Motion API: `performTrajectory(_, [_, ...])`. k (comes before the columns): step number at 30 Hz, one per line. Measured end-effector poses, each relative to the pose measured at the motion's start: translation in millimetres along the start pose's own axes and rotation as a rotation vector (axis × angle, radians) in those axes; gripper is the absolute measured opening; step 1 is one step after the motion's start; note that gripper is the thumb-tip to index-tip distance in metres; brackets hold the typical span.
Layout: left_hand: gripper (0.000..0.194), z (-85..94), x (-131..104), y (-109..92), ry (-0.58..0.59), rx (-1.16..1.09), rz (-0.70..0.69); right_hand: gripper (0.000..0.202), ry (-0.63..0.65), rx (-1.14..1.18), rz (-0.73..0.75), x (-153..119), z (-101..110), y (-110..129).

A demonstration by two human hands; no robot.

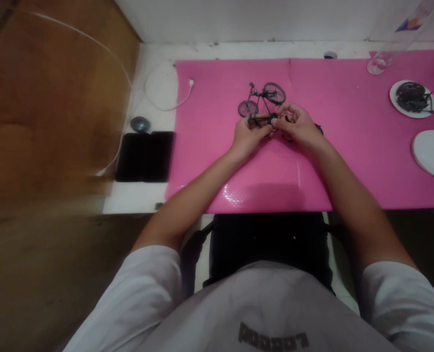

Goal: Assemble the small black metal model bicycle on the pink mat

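1. The left hand [247, 139] is pinching a small dark toy piece [261, 121] near the middle of the pink table [217, 146], maybe so the piece is not wobbling.
2. The right hand [302, 128] is curling its fingers by the right end of that piece. I cannot tell if they are pinching it.
3. A toy bike [262, 94] is lying just past the hands, perhaps for easy looking.
4. Far right, a plate [393, 101] is holding dark bits [410, 97], maybe so none are getting lost.
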State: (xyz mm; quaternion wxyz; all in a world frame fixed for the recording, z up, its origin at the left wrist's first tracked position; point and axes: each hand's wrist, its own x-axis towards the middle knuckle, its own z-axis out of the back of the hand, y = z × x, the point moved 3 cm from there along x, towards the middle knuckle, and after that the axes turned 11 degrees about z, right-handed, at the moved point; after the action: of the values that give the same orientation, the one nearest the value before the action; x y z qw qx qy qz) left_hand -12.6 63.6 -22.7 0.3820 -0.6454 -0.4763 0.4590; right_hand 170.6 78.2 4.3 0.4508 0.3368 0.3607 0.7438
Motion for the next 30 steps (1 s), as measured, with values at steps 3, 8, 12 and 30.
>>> performTrajectory(3, [0.034,0.9,0,1,0.011,-0.003,-0.001,0.058,-0.012,0.158,-0.005,0,0,-3])
performTrajectory(8, [0.033,2.2,-1,2,0.044,-0.033,-0.016,0.063,-0.021,0.496,0.009,3,-2,-8])
performTrajectory(12, [0.037,1.6,-3,0,0.028,-0.057,-0.006,0.066,-0.019,0.560,-0.009,4,-2,-9])
performTrajectory(30, [0.024,-2.7,-10,-3,0.056,-0.205,0.122,0.065,0.009,0.688,-0.051,-1,-3,3])
